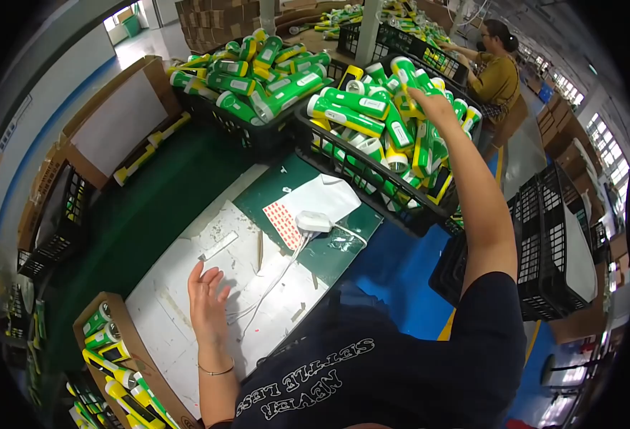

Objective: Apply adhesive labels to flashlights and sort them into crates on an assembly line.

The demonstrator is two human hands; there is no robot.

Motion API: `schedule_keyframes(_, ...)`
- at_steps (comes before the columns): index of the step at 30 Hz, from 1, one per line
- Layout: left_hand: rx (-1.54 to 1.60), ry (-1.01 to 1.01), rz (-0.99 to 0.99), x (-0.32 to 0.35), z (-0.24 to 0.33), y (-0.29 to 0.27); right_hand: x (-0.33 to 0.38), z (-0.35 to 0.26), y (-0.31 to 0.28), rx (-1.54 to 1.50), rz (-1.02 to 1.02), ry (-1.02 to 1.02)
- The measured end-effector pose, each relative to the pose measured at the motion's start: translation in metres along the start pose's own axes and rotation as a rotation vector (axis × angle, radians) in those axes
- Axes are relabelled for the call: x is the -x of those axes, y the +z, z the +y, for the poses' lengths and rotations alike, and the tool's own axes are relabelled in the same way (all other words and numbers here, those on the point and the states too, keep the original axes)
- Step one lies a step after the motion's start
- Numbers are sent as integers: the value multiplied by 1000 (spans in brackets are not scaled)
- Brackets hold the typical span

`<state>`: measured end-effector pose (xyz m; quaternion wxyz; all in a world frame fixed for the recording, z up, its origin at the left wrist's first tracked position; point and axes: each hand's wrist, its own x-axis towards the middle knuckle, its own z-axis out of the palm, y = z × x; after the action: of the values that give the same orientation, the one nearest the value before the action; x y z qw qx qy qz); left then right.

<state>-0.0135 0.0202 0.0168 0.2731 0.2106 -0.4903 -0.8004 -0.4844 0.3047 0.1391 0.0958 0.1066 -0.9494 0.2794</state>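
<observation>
- Head view: the right hand (429, 104) reaches far out over the near black crate (372, 182), which is heaped with green and yellow torches (361, 107). Its fingers curl down among the top torches near the crate's far side; whether they have closed on one I cannot tell, since the hand's back hides the fingertips.
- The left hand (208, 304) lies flat and open on the white work sheet (179, 286), fingers spread, holding nothing, just below a small grey strip (218, 247).
- To do this pick well, I judge it best to take a single torch from the top of the heap by its middle and lift it straight up, so that the neighbours do not roll off the pile. The left hand is best kept planted for balance on so long a reach.
- The torches are well apart from the left hand and right under the right one. A second crate (247, 136) of them stands further left.
- Between the crate and the left hand lie a sheet of red stickers (283, 222) and a small white device (313, 222) with its cable.
- A cardboard box (125, 372) at the lower left also holds torches, near the left wrist.
- Another person (497, 71) works at the far end.
</observation>
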Motion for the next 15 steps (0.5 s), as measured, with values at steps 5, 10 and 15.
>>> schedule_keyframes(5, -31, 12, 33, -6, 0, -7, -27, -40, -9, 484, 198, 75)
schedule_keyframes(10, -14, 22, 180, -15, -9, -30, -14, -164, 58, 300, 321, -533)
schedule_keyframes(15, 9, 133, 284, -26, -12, -47, 75, -301, 172, 38, -27, -1013)
